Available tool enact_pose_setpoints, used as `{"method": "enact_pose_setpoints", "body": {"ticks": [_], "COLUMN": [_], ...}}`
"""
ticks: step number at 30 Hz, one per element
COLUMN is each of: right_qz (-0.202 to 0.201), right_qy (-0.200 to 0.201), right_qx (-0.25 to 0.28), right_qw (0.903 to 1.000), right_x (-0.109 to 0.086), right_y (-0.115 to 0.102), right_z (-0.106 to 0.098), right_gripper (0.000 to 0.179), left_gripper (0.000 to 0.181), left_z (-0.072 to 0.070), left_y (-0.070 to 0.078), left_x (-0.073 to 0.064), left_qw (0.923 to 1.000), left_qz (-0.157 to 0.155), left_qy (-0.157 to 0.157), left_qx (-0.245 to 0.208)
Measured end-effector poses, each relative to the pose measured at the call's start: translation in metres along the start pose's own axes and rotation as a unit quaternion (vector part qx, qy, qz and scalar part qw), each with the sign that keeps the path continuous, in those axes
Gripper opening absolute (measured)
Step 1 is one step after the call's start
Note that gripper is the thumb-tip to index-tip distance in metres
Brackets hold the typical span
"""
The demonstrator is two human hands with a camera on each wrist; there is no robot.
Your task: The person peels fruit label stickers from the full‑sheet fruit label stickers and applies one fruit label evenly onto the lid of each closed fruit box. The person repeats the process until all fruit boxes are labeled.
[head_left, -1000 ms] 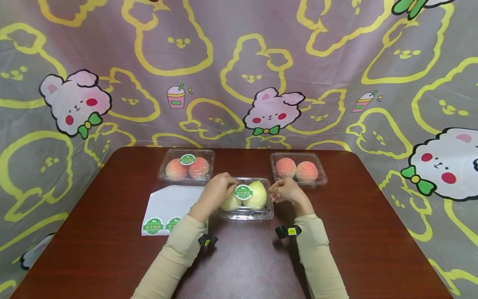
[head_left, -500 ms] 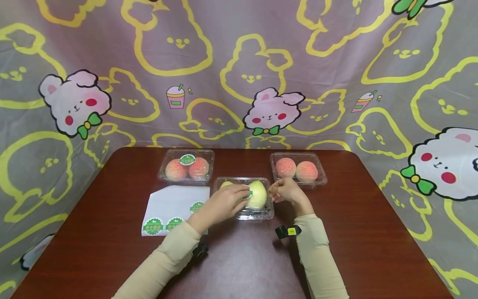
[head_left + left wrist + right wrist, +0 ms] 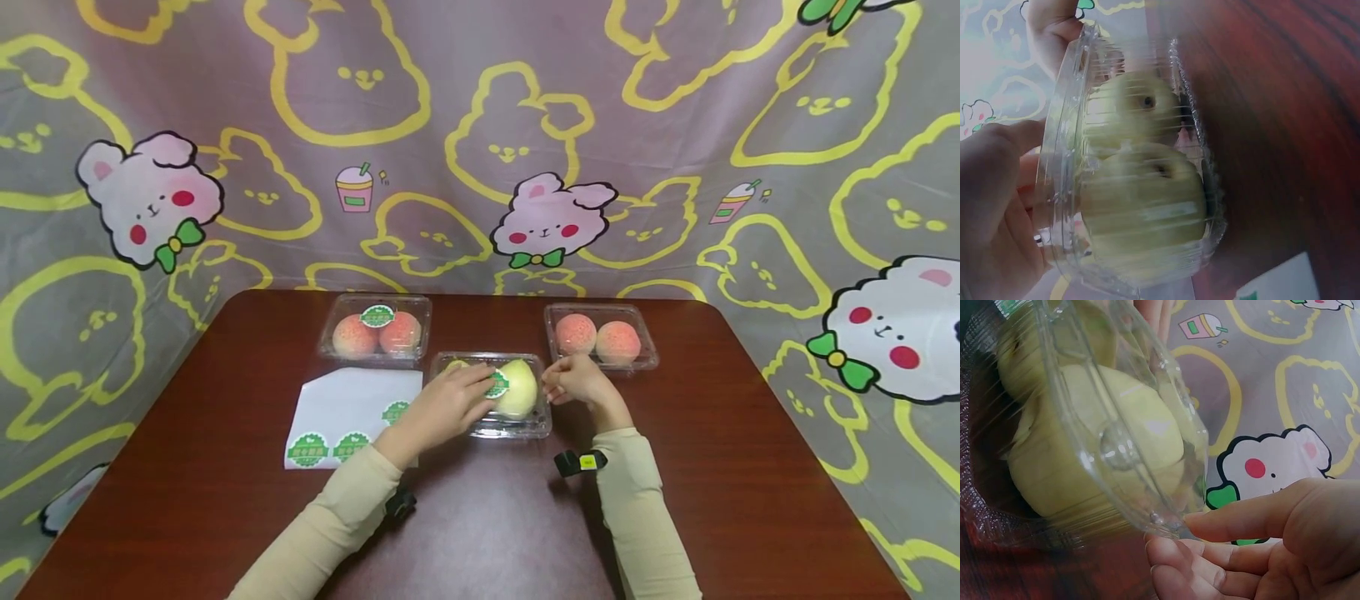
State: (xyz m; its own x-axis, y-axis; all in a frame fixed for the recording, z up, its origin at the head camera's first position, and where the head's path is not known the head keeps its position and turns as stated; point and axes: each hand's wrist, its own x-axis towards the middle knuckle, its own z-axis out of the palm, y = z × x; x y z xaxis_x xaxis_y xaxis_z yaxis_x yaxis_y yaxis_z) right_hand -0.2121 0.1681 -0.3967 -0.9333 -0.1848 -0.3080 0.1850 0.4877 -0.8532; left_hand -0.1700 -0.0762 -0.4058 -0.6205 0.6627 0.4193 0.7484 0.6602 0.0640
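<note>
With fingers outstretched and nothing gripped, the left hand [image 3: 444, 407] is laid partly over a round green-and-white sticker [image 3: 498, 384] on a clear plastic box [image 3: 517, 430] of pale-yellow fruit [image 3: 521, 393]; the box's right edge is pinched by the right hand [image 3: 581, 387]. The sticker could be creased by uneven pressure, or the box shifted by a loosened pinch. Matching labels [image 3: 308, 451], their lettering too blurred to be read, are carried by a white paper sheet [image 3: 337, 400] left of the box.

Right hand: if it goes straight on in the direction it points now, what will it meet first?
Most likely the middle box, at once: the right hand seems to pinch its right edge. Inside, a yellow fruit comes next in line, though the depth between is unclear.
</note>
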Motion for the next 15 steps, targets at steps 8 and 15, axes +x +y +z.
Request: {"method": "enact_pose_setpoints", "body": {"ticks": [8,15], "right_qz": [-0.001,0.003], "right_qy": [0.003,-0.002], "right_qx": [-0.004,0.003], "right_qw": [1.0,1.0], "right_x": [-0.0003,-0.0001], "right_y": [-0.0005,-0.0001], "right_z": [-0.0022,-0.0011], "right_gripper": [0.025,0.025], "left_gripper": [0.037,0.034], "left_z": [-0.0024,-0.0018], "left_y": [0.005,0.0014], "left_x": [-0.0012,-0.0053], "left_qw": [0.9998,0.9997], "left_qz": [0.015,0.015], "left_qy": [-0.002,-0.003], "left_qx": [-0.012,-0.017]}}
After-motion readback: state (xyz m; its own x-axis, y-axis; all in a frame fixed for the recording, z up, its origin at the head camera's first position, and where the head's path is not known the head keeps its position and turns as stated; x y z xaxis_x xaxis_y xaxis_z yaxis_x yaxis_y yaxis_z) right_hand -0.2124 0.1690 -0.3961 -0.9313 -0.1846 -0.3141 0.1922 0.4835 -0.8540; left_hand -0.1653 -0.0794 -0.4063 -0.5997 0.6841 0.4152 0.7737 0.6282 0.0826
